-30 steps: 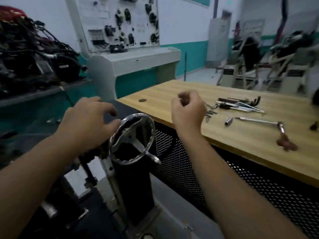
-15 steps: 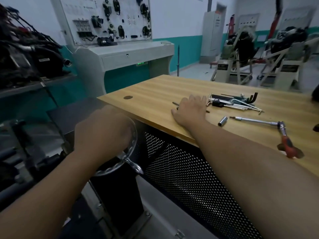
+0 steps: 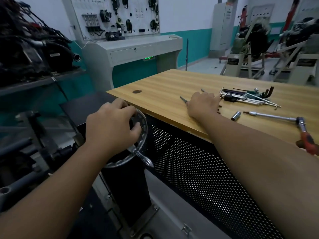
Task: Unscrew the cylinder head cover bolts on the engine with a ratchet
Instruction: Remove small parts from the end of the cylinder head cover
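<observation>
Here the left hand (image 3: pixel 110 125) curls over the upper rim of a chrome handwheel (image 3: pixel 138 145), fingers wrapped down onto its face, the wheel's small crank knob (image 3: pixel 145 160) jutting out below the wrist. The right hand (image 3: pixel 202 105) lies palm down near the front edge of the wooden table (image 3: pixel 164 87), fingers bent over small bolts (image 3: pixel 183 99); whether it grips one I cannot tell. Just right of that hand sits a bunch of hex keys (image 3: pixel 248 98), and nearer, a loose socket (image 3: pixel 236 116) lies beside the tip of the ratchet (image 3: pixel 283 118), whose long extension runs right to the head and its red handle at the table's near edge. The far left of the tabletop is bare wood around a round hole (image 3: pixel 137 91). Below the table edge hangs a perforated black panel (image 3: pixel 198 163). An engine (image 3: pixel 31 49) wrapped in wiring sits on a shelf at far left, well apart from both hands.
</observation>
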Available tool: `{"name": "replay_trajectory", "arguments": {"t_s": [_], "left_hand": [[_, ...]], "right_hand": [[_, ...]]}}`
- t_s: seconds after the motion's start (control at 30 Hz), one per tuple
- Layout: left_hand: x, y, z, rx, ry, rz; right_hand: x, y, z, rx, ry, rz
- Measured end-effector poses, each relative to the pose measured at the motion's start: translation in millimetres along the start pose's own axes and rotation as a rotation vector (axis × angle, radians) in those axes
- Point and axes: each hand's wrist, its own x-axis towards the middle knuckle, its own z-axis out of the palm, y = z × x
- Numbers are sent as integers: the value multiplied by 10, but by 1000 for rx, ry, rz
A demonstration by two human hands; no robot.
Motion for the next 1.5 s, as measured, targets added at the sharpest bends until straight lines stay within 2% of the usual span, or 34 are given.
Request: {"name": "replay_trajectory", "arguments": {"t_s": [0.3,0.6,0.77,0.93,1.1,1.2,1.33,1.5], "left_hand": [[-3,-14,23,29,-1,11],[-8,-28,37,45,-12,26],[-9,-37,37,37,-24,25],[-4,-41,25,17,-34,21],[1,-58,16,-9,-66,19],[-6,-84,-9,-30,-97,40],[-33,-110,-39,-59,-145,59],[-61,-103,-58,-60,-154,57]], "right_hand": [[67,38,6,89,-114,-16],[82,36,15,96,-118,-24],[45,18,2,73,-19,-4],[-2,-17,-27,45,195,3],[8,48,-14,240,396,38],[-1,87,0,373,447,17],[1,115,12,407,390,14],[-4,133,8,160,195,54]]}}
